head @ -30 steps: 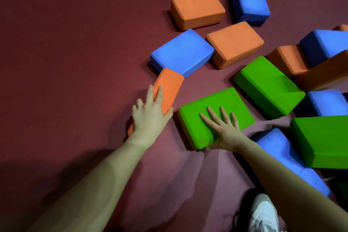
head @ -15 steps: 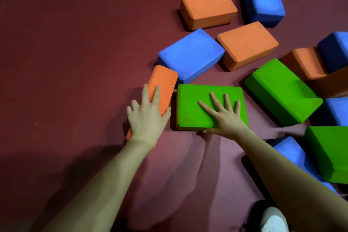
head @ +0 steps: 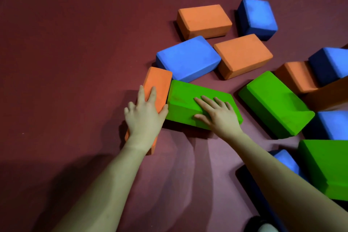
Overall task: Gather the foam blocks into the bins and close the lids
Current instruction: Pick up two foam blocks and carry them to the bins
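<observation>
Foam blocks in orange, blue and green lie scattered on the dark red floor (head: 75,43). My left hand (head: 145,117) grips a narrow orange block (head: 158,83) that stands on its long edge. Two fingers lie along its top, the thumb is on its right side and the other fingers are on its left. My right hand (head: 218,115) rests on a green block (head: 186,96), fingers spread flat on top and thumb against the near face. The green block's left end touches the orange block. No bin or lid is in view.
Behind the hands lie a blue block (head: 188,56), two orange blocks (head: 204,19) (head: 243,54) and another blue block (head: 258,17). More green (head: 273,100), orange and blue blocks pile up at the right. A shoe tip (head: 263,226) shows at the bottom edge.
The green block has turned and slid left under my right hand until it met the orange block. My left hand stayed on the orange block.
</observation>
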Available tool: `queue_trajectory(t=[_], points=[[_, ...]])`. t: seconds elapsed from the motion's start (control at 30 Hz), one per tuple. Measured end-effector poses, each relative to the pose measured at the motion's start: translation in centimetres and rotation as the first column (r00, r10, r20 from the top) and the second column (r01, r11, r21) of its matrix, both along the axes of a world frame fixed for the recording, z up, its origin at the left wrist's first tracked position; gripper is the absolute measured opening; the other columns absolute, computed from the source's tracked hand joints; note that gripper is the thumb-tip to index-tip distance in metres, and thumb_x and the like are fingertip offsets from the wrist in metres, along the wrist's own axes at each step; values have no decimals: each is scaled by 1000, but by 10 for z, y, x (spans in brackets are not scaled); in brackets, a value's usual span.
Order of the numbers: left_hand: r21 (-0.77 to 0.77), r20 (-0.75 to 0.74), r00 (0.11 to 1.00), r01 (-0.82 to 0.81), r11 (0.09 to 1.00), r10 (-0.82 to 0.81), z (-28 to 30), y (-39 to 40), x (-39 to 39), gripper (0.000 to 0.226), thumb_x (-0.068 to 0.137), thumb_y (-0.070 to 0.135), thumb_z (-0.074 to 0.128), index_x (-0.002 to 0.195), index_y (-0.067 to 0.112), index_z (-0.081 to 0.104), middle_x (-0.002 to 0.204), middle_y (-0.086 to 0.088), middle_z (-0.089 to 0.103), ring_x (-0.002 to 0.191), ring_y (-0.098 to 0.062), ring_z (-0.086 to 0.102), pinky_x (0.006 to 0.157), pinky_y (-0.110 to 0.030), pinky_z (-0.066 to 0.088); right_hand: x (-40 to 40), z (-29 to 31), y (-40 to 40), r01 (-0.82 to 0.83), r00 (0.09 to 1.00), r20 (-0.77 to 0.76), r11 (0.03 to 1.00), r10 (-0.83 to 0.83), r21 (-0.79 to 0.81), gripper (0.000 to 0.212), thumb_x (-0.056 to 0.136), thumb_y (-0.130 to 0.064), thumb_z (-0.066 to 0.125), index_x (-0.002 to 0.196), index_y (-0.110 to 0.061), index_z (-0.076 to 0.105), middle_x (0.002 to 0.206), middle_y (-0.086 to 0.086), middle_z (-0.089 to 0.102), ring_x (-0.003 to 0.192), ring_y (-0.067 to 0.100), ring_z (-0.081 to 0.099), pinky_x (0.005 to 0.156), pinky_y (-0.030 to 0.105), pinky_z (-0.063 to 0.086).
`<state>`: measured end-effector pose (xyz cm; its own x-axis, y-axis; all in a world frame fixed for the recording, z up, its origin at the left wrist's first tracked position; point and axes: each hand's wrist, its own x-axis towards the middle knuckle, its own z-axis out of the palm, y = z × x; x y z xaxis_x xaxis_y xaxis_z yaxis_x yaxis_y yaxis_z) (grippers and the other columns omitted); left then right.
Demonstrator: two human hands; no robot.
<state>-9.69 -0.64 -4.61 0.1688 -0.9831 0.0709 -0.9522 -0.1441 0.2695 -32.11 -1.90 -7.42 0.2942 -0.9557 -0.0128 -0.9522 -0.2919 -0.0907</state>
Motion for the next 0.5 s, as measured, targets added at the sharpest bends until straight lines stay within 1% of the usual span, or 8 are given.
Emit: queue_trajectory(t=[0.07,0.1,0.17,0.2,0.3,0.33,0.43,0.5], points=[[-19,16,1000,20,1000,-19,1,0,-1,62,68,45,78,123,19,65,132,-16,57,69,-40,62,66,-39,49,-3,2,-4,9,1000,13,999,-8,-41,58,87,-61,35,131,-30,57,123,2,66,104,38,65,82,52,52],[-12,2,1000,28,1000,-28,2,-1,-2,62,68,45,79,123,19,65,132,-17,57,69,-40,62,67,-40,49,-5,1,-4,6,1000,7,997,-6,-72,54,88,-58,37,133,-33,53,122,2,66,104,37,65,83,51,52],[29,-51,998,24,999,-22,2,-2,-5,61,72,45,76,126,20,63,136,-16,54,74,-42,62,71,-42,49,-10,-4,-3,-15,999,-31,992,11,-125,49,90,-51,37,136,-37,42,123,3,65,107,37,63,87,53,48],[39,-60,998,17,999,-15,1,-2,-7,61,73,46,76,126,21,63,136,-16,54,74,-42,62,71,-41,49,-12,-8,-2,-33,998,-54,989,26,-143,48,90,-49,37,136,-38,39,125,3,64,109,39,62,89,55,46],[13,-49,999,5,1000,-5,-3,0,-12,59,68,47,79,120,21,67,129,-17,59,64,-39,63,64,-39,51,-14,-20,-2,-56,993,-109,981,36,-187,46,92,-47,36,137,-38,38,132,4,60,111,43,59,90,60,43],[4,-45,999,1,1000,-1,-4,-1,-12,59,69,47,78,121,21,67,130,-17,59,66,-40,63,65,-39,51,-12,-22,-4,-53,993,-117,977,29,-206,46,92,-47,36,137,-38,38,133,5,59,112,43,59,90,61,42],[28,-81,996,-32,999,34,0,1,-13,60,79,48,70,133,24,57,143,-14,47,86,-43,63,77,-42,48,-12,-26,-9,-62,993,-112,960,32,-274,44,92,-45,37,135,-37,39,130,9,61,109,42,60,89,59,43],[77,-115,988,-98,992,106,4,3,-9,60,84,48,63,139,28,49,150,-10,38,100,-42,59,86,-42,44,-10,-26,-15,-61,996,-82,946,36,-318,43,92,-45,39,134,-37,40,126,9,63,107,40,61,87,56,44]])
